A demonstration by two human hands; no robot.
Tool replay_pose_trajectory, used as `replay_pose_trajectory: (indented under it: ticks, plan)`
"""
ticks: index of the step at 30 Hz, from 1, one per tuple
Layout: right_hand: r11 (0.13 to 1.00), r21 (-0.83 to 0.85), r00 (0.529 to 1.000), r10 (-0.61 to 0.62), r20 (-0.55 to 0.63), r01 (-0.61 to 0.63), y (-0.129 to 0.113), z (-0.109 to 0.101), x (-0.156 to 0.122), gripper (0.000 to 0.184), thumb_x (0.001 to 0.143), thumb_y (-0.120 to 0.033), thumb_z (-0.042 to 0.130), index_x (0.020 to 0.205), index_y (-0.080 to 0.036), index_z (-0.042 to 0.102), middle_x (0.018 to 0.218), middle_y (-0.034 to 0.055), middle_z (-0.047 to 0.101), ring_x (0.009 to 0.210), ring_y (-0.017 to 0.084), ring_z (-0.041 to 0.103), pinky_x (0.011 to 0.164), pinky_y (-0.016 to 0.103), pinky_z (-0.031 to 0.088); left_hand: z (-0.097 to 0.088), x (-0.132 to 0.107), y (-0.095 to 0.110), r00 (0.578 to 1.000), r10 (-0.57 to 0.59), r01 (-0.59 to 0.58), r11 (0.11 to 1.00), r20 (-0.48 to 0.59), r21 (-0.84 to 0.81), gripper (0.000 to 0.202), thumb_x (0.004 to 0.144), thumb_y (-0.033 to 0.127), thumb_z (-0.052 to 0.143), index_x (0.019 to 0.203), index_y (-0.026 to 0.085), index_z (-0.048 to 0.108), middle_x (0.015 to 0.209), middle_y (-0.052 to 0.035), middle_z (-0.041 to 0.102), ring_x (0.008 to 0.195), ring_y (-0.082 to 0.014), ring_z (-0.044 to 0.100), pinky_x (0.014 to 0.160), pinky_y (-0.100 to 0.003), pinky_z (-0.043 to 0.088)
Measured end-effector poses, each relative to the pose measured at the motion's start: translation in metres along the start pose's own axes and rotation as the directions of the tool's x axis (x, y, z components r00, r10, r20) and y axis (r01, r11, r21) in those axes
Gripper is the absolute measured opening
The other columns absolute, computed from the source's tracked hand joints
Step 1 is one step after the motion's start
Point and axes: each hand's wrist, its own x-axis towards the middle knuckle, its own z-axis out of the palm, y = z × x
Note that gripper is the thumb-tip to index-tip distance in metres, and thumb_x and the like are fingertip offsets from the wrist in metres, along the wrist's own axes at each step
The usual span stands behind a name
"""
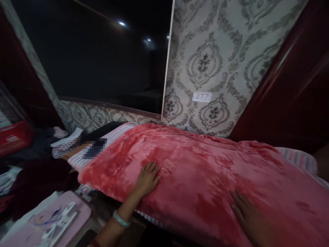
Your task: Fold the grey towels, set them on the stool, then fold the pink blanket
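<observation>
At the far left of the frame a red box (pixel 14 137) sits in shadow, and a pink tray (pixel 55 219) of small items fills the lower left corner, with bundled clothes (pixel 64 139) heaped just above it. Moving right, my left hand (pixel 147 178), a pale bangle (pixel 121 219) on the wrist, lies flat with fingers spread on the red fleece blanket (pixel 195 168), near its left end. The blanket covers most of the striped mattress (pixel 115 135), whose stripes peek out at the upper left and far right; it lies largely smooth, though folds remain along the back edge by the patterned wallpaper (pixel 218 58), where a label (pixel 202 97) reads 277. At lower right my right hand (pixel 248 214) presses down, palm flat, fingers extended and slightly apart, on the blanket's near side.
</observation>
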Motion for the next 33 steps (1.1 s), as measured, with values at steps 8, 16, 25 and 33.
replay_pose_trajectory:
  ticks: [8, 16, 25, 33]
  plan:
    - [0.996, 0.085, 1.0, 0.007, 0.007, -0.008, 0.006, 0.003, -0.002, 0.06, 0.089, -0.061, 0.036, 0.12, -0.023, 0.07, 0.132, 0.0115, 0.065, 0.126, 0.035, 0.058, 0.11, 0.059, 0.042, -0.007, -0.008, 0.003, 0.995, 0.002, -0.009, 0.997, -0.095, -0.073, 0.032, 0.094, 0.031, 0.051, 0.119, 0.021, 0.068, 0.131, -0.0138, 0.063, 0.119, -0.0315, 0.055, 0.1, -0.054, 0.045]
    - [0.999, 0.041, 1.0, 0.001, -0.007, -0.001, -0.01, -0.015, -0.005, 0.06, 0.093, -0.058, 0.035, 0.124, -0.019, 0.068, 0.131, 0.0137, 0.066, 0.123, 0.034, 0.06, 0.109, 0.059, 0.043, -0.006, -0.019, -0.001, 0.992, 0.073, -0.08, 0.995, -0.105, -0.064, 0.033, 0.097, 0.029, 0.043, 0.111, 0.019, 0.071, 0.121, -0.0117, 0.068, 0.113, -0.0275, 0.059, 0.101, -0.05, 0.047]
    - [0.997, 0.08, 0.998, 0.014, -0.067, -0.008, -0.037, -0.038, -0.049, 0.052, 0.099, -0.049, 0.034, 0.123, -0.017, 0.067, 0.129, 0.0145, 0.066, 0.124, 0.032, 0.059, 0.106, 0.054, 0.045, -0.022, -0.064, -0.039, 0.985, 0.097, -0.109, 0.991, -0.142, -0.076, 0.036, 0.097, 0.036, 0.044, 0.118, 0.021, 0.069, 0.128, -0.0124, 0.066, 0.121, -0.0276, 0.058, 0.106, -0.049, 0.045]
    - [0.989, 0.118, 0.983, 0.104, -0.151, -0.087, -0.051, -0.051, -0.04, 0.045, 0.095, -0.055, 0.042, 0.093, -0.021, 0.071, 0.096, 0.0119, 0.073, 0.091, 0.029, 0.066, 0.085, 0.047, 0.052, -0.027, -0.046, -0.04, 0.988, 0.021, -0.041, 0.991, -0.151, -0.128, 0.027, 0.093, 0.034, 0.046, 0.086, 0.021, 0.069, 0.101, -0.0097, 0.069, 0.1, -0.0251, 0.059, 0.091, -0.042, 0.049]
